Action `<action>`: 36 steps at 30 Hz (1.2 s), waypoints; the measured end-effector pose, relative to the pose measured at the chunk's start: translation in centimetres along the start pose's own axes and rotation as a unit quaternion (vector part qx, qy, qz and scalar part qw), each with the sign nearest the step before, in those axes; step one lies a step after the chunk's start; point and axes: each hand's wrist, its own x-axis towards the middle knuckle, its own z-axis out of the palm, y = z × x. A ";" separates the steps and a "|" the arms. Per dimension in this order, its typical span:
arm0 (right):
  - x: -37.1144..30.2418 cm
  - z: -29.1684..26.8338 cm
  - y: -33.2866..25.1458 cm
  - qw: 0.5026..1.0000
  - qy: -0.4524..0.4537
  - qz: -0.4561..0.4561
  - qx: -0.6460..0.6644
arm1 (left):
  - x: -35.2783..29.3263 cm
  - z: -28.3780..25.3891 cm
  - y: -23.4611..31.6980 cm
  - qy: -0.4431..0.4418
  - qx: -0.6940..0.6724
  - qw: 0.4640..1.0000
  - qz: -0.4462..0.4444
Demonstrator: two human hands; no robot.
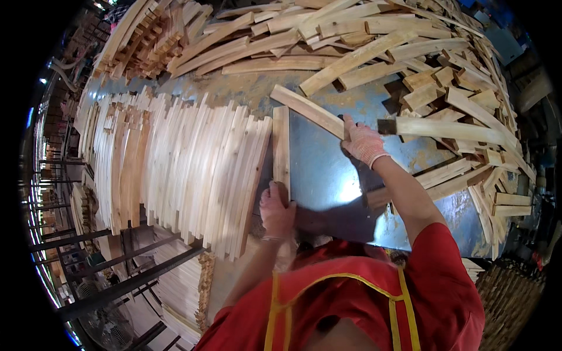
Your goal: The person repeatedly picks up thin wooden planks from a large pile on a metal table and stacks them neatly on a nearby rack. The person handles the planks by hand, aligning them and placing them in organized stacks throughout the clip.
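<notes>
My left hand, in a pale pink work glove, is closed round the near end of a wooden slat. That slat points away from me, just right of a long row of pale slats lying side by side. Further right and ahead, my right hand, gloved alike, grips the right end of another wooden slat. This second slat slants up to the left, its far end close above the first one's far end. The fingers partly hide both gripped ends.
A dusty blue-grey metal tabletop lies beneath. Loose curved wooden pieces are heaped along its far side, with more pieces at the right. A stack of slats stands far left. Dark metal bars and a fan are lower left.
</notes>
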 end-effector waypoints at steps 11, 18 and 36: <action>-10.2 12.8 -18.8 0.952 -0.231 -0.094 0.179 | -2.3 -6.6 -6.7 0.046 0.084 0.984 0.153; -4.8 1.8 -7.7 0.960 0.200 -0.142 -0.139 | -4.2 -8.1 -9.8 0.116 0.134 0.964 0.200; -22.6 7.9 32.5 0.515 0.518 0.335 0.595 | -2.6 1.6 7.4 -0.177 0.238 0.930 0.217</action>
